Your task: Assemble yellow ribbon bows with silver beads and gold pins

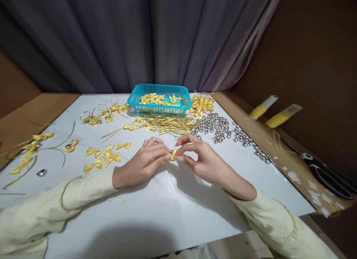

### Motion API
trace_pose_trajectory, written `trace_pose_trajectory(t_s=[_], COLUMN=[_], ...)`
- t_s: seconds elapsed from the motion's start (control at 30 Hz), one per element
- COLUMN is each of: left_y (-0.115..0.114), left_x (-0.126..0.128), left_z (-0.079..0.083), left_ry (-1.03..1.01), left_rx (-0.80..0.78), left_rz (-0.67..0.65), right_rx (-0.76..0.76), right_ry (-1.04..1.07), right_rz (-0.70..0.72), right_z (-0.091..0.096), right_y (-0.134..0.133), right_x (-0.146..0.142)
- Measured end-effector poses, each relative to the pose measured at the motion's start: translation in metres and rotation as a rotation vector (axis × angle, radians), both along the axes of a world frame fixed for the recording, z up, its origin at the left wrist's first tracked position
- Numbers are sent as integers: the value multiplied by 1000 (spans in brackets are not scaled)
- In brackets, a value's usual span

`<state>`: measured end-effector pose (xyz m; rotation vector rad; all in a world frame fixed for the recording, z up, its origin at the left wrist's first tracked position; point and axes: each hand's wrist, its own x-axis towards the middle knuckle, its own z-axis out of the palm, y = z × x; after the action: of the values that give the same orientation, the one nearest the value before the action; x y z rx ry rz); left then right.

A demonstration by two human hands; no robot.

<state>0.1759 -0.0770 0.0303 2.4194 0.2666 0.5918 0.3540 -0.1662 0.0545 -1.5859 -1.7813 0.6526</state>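
Observation:
Between my two hands, above the middle of the white board, is a small yellow ribbon bow (173,154) with a gold cord (170,173) hanging down from it. My left hand (149,158) pinches the bow from the left, thumb and fingers pressed together. From the right, my right hand (198,155) grips its other side between thumb and fingertips. Something small and silvery shows at the bow, partly hidden by my fingers. Loose yellow bows (111,158) lie left of my left hand. A pile of gold cords (173,124) lies just beyond both hands.
A blue basket (133,99) holding yellow bows stands at the back. Silver bells or beads (213,123) spread along the right. More corded bows lie at the left (23,164) and beside the basket (202,103). Scissors (323,173) and two yellow-filled tubes (283,116) lie far right.

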Motion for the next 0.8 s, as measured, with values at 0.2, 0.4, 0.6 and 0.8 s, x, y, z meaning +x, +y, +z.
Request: trace_pose_trajectory(t_s=[0.2, 0.4, 0.6, 0.8], left_y=[0, -4, -4, -4], left_x=[0, 0, 0, 1], left_z=[-1, -1, -6, -7], left_ry=[-21, -4, 35, 14], left_rx=[22, 31, 97, 126], left_rz=[-21, 15, 69, 54], right_rx=[-28, -15, -14, -4], right_ry=[20, 14, 6, -18], right_rz=[20, 12, 22, 33], right_z=[1, 2, 3, 0], right_y=[-1, 0, -1, -2], right_x=[-2, -2, -4, -5])
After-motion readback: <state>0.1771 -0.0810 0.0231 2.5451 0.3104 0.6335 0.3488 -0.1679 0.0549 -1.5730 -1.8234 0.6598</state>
